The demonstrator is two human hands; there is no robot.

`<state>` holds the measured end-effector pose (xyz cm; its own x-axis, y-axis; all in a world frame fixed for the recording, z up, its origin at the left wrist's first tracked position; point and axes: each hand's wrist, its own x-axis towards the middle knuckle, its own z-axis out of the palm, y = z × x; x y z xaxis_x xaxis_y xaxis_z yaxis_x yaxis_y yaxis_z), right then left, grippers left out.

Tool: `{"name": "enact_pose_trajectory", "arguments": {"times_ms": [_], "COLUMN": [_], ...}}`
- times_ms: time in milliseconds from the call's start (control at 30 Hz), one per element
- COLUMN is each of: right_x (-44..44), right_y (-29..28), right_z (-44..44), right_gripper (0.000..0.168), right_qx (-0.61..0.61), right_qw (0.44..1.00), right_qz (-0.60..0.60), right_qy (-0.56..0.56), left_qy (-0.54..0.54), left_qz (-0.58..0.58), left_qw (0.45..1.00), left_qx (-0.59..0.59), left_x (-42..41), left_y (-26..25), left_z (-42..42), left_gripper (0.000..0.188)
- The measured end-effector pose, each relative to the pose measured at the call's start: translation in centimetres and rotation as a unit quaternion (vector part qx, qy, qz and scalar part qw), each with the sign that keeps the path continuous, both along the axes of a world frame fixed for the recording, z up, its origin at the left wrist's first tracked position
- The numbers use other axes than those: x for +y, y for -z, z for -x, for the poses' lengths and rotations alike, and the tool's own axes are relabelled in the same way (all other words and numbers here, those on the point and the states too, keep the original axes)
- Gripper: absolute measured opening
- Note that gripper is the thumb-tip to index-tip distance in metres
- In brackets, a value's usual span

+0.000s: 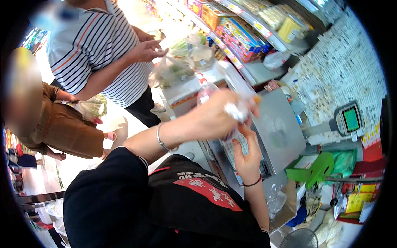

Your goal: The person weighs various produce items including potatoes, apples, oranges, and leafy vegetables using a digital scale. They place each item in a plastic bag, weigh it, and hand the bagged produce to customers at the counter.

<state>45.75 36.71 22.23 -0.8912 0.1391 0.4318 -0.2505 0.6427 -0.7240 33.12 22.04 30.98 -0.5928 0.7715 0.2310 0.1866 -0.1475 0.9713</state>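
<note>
My left hand (214, 113), with a silver bangle on its wrist, is closed around the gathered top of a clear plastic bag (238, 111), blurred by motion. Reddish-purple contents (207, 93) show through plastic behind that hand. Just below, the thumb and forefinger of my right hand (249, 155) are at the bag's neck; a dark cord bracelet circles this wrist. Beneath both hands is a keypad (231, 152) with pale keys. Beside it lies the metal weighing plate of a scale (280, 133). What exactly the bag holds is partly hidden by my hands.
Across the counter (183, 90), a person in a striped shirt (102, 55) touches bags of green vegetables (173, 71). Another person in brown (68, 124) carries a bag. Shelves with boxed goods (238, 37), a display unit (352, 119) and a green box (310, 169) surround the scale.
</note>
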Motion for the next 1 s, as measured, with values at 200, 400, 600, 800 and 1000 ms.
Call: {"name": "enact_pose_trajectory", "arguments": {"times_ms": [200, 400, 600, 800, 1000], "right_x": [-2.9, -4.4, -5.0, -5.4, -5.9], "right_y": [1.3, 3.4, 5.0, 5.5, 6.4], "right_z": [3.7, 5.4, 6.6, 6.8, 7.2], "right_gripper": [0.030, 0.023, 0.021, 0.017, 0.017], "right_qx": [-0.055, -0.111, -0.145, -0.190, -0.202], "right_qw": [0.991, 0.983, 0.978, 0.968, 0.958], "right_qz": [0.093, 0.110, 0.109, 0.123, 0.133], "right_qy": [-0.082, -0.095, -0.100, -0.105, -0.156], "left_qy": [-0.246, -0.389, -0.460, -0.477, -0.474], "left_qz": [0.090, 0.275, 0.324, 0.265, 0.031], "left_qw": [0.959, 0.838, 0.782, 0.798, 0.854], "left_qx": [0.103, 0.266, 0.268, 0.255, 0.213], "left_x": [-6.0, -9.9, -12.1, -12.3, -12.0], "left_y": [2.3, 5.3, 6.9, 7.0, 8.5], "left_z": [10.6, 18.9, 22.5, 21.3, 18.1], "left_gripper": [0.027, 0.026, 0.025, 0.022, 0.016]}}
